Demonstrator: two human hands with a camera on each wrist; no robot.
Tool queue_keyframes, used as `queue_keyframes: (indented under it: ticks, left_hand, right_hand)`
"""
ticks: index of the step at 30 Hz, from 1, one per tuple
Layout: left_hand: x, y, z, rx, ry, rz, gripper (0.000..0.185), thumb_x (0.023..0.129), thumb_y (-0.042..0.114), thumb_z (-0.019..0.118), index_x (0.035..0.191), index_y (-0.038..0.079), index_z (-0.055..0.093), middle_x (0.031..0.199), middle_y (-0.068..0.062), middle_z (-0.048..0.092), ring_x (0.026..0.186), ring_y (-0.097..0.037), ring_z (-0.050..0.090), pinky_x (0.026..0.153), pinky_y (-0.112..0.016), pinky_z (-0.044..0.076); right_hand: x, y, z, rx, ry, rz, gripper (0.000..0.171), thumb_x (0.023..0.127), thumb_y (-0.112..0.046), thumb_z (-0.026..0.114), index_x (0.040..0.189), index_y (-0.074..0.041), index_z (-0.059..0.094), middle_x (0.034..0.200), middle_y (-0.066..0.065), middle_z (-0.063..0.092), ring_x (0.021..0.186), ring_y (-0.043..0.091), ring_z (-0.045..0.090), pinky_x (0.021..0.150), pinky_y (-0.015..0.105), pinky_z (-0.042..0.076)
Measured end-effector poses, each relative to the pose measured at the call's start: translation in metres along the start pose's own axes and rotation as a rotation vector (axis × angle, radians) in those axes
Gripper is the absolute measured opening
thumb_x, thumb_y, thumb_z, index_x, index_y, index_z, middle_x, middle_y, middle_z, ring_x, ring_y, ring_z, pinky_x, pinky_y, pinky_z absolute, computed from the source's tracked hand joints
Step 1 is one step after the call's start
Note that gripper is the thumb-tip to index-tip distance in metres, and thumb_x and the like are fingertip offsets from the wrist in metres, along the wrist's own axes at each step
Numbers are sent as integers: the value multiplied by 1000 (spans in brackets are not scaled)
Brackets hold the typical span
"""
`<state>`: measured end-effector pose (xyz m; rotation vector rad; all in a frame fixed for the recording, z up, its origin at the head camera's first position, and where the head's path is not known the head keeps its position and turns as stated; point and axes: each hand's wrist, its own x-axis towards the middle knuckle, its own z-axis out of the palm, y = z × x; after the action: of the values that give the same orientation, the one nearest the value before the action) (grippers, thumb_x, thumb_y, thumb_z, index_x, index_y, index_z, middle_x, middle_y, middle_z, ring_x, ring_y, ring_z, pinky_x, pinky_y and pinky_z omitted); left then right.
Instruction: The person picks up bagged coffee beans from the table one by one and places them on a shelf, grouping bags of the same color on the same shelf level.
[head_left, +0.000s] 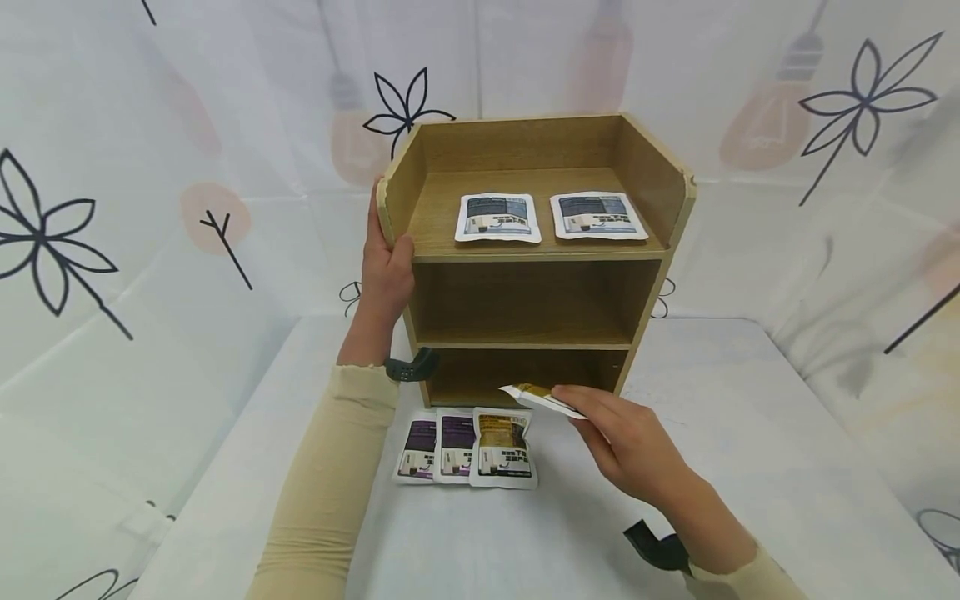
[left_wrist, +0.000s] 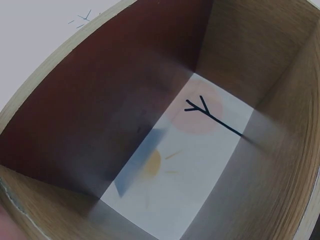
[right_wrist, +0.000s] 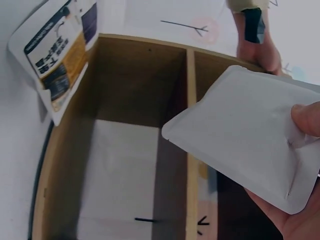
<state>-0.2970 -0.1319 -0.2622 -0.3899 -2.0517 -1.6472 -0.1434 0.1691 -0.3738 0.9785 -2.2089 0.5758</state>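
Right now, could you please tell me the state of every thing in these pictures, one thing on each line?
Wooden shelf: upright on the table, open front, lower compartments bare.
Grey packets: two, flat on the top tier.
Packets on the table: three, flat, overlapping in a row.
Gold packet: held level before the bottom compartment.
Left hand: grips the shelf's left wall.
Right hand: pinches the gold packet.

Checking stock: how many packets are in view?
6: two on the shelf's top tier, three on the table in front, one in the right hand. None seems hidden.
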Motion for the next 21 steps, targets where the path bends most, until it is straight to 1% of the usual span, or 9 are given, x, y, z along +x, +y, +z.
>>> queue_keyframes:
  ticks: [3, 4, 6, 9, 13, 15, 17, 21]
  left_hand:
    - [0, -1, 0, -2, -1, -2, 73, 96, 9, 38, 152, 48, 10, 155, 12, 27, 133, -10, 35, 113, -36, 28]
    - [0, -1, 0, -4, -1, -1, 73, 96, 10, 39, 151, 49, 11, 155, 12, 27, 133, -10, 35, 113, -37, 28]
    - [0, 0, -1, -4, 1, 2, 74, 96, 10, 39, 151, 50, 11, 155, 13, 28, 133, -9, 35, 113, -36, 28]
    - [-1, 1, 0, -1, 5, 2, 73, 96, 10, 39, 150, 51, 11, 154, 14, 28, 133, -9, 36, 113, -36, 29]
    - [-2, 1, 0, 2, 3, -3, 73, 96, 11, 39, 150, 52, 11, 154, 14, 28, 132, -10, 36, 112, -37, 29]
    - [-2, 1, 0, 3, 0, -4, 73, 96, 12, 39, 150, 52, 11, 154, 14, 27, 133, -10, 35, 113, -38, 28]
    - [-1, 0, 0, 4, 0, -2, 73, 96, 12, 39, 150, 51, 10, 154, 14, 27, 133, -10, 35, 113, -39, 28]
    - [0, 0, 0, 0, -5, -2, 73, 96, 11, 38, 151, 50, 10, 154, 13, 27, 134, -10, 34, 114, -39, 27]
  right_hand:
    - [2, -1, -3, 11, 21, 7, 45, 103, -36, 34, 127, -11, 63, 120, 4, 68, 101, 22, 69, 77, 39, 56]
    - [3, -2, -4, 15, 27, 10, 42, 103, -34, 37, 127, -10, 63, 120, 4, 68, 102, 22, 69, 79, 38, 56]
    - [4, -2, -5, 18, 33, 24, 42, 103, -34, 38, 127, -11, 63, 121, 3, 68, 103, 22, 68, 82, 37, 55]
    - [6, -3, -8, 13, 49, 40, 42, 103, -35, 39, 129, -11, 62, 122, 3, 67, 105, 22, 67, 89, 29, 53]
    - [8, -2, -8, 29, 120, 20, 43, 103, -34, 39, 129, -9, 62, 121, 6, 68, 104, 22, 67, 98, 17, 45]
    - [10, -2, -8, 47, 162, -1, 41, 103, -32, 41, 129, -7, 62, 121, 7, 68, 104, 23, 67, 99, 13, 41]
    - [11, -1, -8, 63, 193, -13, 41, 103, -31, 42, 129, -6, 62, 122, 7, 68, 104, 23, 67, 100, 12, 40]
    - [13, -2, -9, 67, 223, -2, 43, 103, -33, 41, 129, -6, 61, 123, 7, 67, 105, 23, 66, 100, 10, 38]
